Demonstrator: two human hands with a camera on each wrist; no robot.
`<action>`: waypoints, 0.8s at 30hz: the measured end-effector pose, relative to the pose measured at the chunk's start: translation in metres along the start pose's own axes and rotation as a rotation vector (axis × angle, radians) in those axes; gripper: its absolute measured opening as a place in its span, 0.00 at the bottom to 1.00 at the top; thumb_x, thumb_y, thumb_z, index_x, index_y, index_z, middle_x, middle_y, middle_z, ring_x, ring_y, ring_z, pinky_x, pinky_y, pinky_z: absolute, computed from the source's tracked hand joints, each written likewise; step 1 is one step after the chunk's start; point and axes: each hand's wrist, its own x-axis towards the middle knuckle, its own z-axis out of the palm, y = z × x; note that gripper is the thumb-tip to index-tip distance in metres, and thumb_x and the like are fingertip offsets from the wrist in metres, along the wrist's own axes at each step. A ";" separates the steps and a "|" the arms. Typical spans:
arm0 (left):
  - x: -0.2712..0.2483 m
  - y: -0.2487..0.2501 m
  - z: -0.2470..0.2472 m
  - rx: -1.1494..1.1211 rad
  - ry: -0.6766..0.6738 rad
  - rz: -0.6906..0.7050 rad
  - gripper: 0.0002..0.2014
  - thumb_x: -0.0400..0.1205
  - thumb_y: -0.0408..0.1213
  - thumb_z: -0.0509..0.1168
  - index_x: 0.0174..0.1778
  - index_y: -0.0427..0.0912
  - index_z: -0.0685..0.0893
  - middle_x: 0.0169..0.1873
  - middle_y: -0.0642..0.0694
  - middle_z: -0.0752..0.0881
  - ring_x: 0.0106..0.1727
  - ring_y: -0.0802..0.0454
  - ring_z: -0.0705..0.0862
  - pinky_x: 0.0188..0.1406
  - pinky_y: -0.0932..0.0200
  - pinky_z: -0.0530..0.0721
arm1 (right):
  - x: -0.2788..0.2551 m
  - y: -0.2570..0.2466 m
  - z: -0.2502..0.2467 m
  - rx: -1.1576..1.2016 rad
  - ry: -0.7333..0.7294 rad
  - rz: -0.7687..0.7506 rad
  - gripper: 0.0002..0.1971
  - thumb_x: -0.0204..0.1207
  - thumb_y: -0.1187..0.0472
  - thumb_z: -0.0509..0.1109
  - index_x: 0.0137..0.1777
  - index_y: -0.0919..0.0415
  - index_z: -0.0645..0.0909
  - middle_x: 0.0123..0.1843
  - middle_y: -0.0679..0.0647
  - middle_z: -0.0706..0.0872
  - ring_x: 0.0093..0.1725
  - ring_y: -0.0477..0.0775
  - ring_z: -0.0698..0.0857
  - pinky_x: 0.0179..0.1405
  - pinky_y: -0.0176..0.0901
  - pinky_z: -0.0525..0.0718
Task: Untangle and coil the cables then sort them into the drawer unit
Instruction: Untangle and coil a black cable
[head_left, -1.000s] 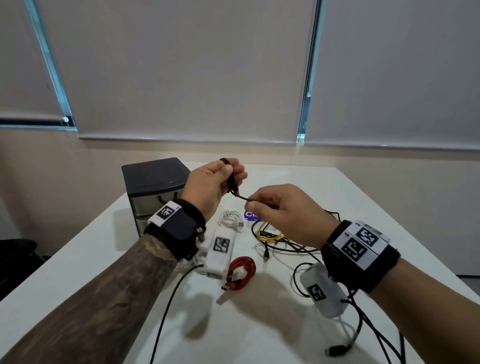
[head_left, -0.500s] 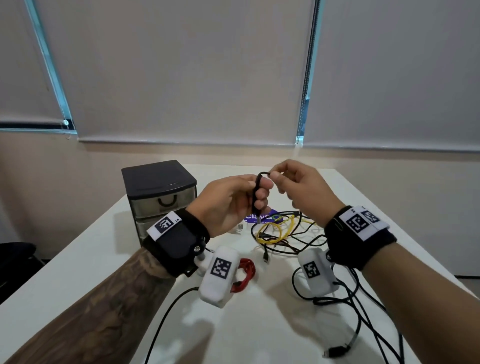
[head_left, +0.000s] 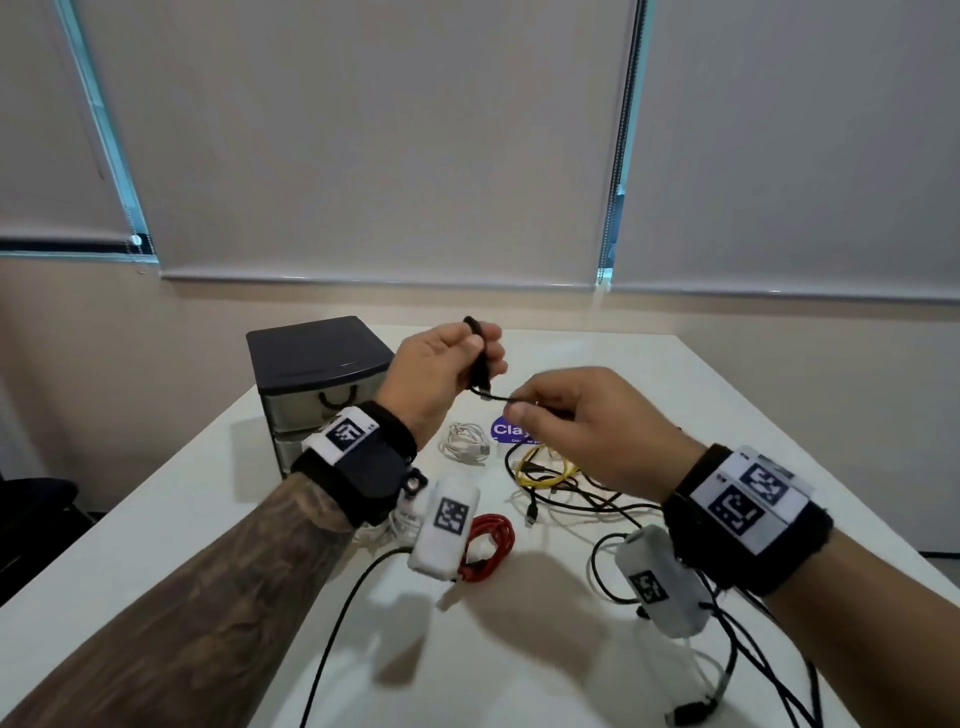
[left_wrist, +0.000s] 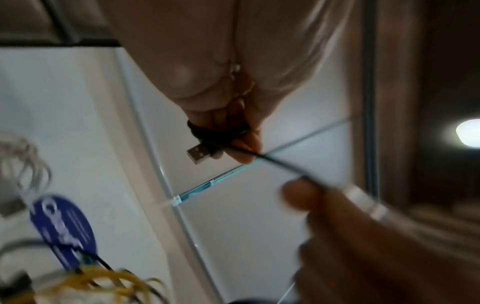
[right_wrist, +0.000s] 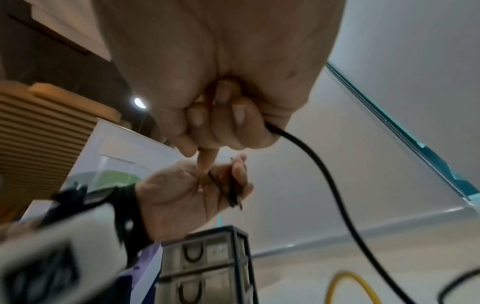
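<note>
A blue round sticker (head_left: 511, 430) on the white table (head_left: 208, 499) reads "Cla", the rest hidden behind the right hand (head_left: 587, 426); smaller print below is too fine to read. Both wristbands and the two white wrist units carry black-and-white square code markers.

The left hand (head_left: 441, 374) is raised above the table, its grip closed round a small coil of the black cable (head_left: 480, 364), whose USB plug (left_wrist: 198, 153) pokes out below the fingers. The right hand's grip pinches the same cable just beside the coil, the short run between them taut.

The dark-topped drawer unit (head_left: 317, 379) stands at the table's far left, both drawers shut. Below the hands lie a white coiled cable (head_left: 465, 441), a yellow cable (head_left: 540, 470) tangled with loose black leads, and a red coiled cable (head_left: 488, 543).
</note>
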 end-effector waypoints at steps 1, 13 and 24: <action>-0.003 -0.002 0.002 0.110 -0.045 0.019 0.11 0.87 0.24 0.56 0.53 0.32 0.84 0.37 0.42 0.86 0.36 0.50 0.87 0.43 0.55 0.86 | 0.002 -0.004 -0.006 0.024 0.033 -0.022 0.07 0.83 0.56 0.71 0.45 0.54 0.89 0.30 0.51 0.85 0.28 0.43 0.75 0.32 0.41 0.76; -0.027 0.030 0.027 -0.126 -0.461 -0.194 0.14 0.87 0.31 0.50 0.55 0.31 0.81 0.36 0.43 0.78 0.36 0.49 0.78 0.49 0.52 0.84 | 0.037 0.028 -0.023 0.208 0.256 0.024 0.08 0.86 0.58 0.69 0.48 0.55 0.88 0.35 0.53 0.84 0.32 0.43 0.77 0.36 0.37 0.77; 0.006 0.025 0.004 -0.383 -0.007 -0.071 0.12 0.89 0.30 0.51 0.58 0.30 0.79 0.38 0.43 0.83 0.38 0.50 0.84 0.55 0.50 0.86 | 0.018 0.013 0.008 -0.133 -0.076 0.055 0.16 0.87 0.49 0.63 0.52 0.60 0.87 0.35 0.51 0.86 0.32 0.52 0.79 0.39 0.50 0.81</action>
